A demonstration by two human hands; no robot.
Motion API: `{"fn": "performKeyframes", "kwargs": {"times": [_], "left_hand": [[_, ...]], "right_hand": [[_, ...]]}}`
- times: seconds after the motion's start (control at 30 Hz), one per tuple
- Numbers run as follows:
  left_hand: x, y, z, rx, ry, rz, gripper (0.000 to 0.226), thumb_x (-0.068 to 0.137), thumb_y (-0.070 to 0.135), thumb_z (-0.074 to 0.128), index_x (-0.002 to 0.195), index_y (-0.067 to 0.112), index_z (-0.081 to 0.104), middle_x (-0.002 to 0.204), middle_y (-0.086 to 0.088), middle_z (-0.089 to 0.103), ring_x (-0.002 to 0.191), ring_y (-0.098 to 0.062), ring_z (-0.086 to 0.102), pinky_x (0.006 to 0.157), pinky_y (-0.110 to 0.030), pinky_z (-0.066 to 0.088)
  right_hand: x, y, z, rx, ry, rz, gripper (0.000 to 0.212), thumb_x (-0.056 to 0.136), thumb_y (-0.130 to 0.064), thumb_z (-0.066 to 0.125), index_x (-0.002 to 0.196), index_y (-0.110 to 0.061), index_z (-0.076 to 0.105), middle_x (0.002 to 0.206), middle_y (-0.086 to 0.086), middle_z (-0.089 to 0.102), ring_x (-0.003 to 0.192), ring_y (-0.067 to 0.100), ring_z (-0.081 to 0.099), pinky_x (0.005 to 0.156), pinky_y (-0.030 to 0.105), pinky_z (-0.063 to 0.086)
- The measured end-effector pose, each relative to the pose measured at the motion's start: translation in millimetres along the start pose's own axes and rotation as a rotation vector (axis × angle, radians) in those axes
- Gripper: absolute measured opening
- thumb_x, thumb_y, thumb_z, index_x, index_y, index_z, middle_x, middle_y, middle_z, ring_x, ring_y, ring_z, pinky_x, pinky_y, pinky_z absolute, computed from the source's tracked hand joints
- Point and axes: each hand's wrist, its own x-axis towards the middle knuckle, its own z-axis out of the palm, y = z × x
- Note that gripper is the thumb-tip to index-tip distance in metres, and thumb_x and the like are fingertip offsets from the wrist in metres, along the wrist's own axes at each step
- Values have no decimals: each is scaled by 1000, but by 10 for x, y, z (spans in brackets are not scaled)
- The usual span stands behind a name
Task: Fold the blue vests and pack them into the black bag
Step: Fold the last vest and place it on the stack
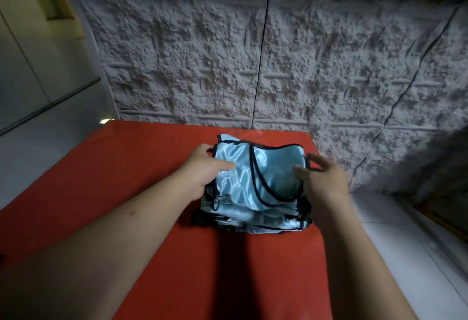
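Two bare forearms, no sleeves visible. Left hand (202,168) and right hand (321,180): no gloves, rings or watch visible.

Position: worn on the person's head, above and behind both forearms.
Direction: forward and steeply down, over the red table (152,168) toward the textured wall (278,54) beyond the fingertips.
Closeness: near; the left hand (202,170) and right hand (321,178) sit mid-frame, forearms filling the lower part.
Lens: wide-angle, edges bowed.
Shared view: single camera only.
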Motion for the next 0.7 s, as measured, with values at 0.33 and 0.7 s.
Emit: {"fn": "performKeyframes", "kwargs": {"times": [0.33, 0.7], "left_hand": [[-104, -258, 293, 961, 212, 936, 27, 93, 24, 54, 117, 22, 68, 135, -1, 58, 134, -26, 46, 118, -48, 29], [315, -639, 347, 1250, -196, 376, 71, 100, 65, 23, 158, 44, -12, 167, 16, -19, 152, -12, -24, 125, -55, 2]], "right_hand": [[-249, -11, 233, -395, -101, -698, 41, 92, -12, 64, 133, -18, 64, 141, -1, 60, 136, 15, 49, 116, 28, 33], [-36, 681, 356, -942, -358, -334, 62, 104, -54, 26, 160, -30, 15, 170, -9, 2, 156, 10, -7, 125, 48, 0]]}}
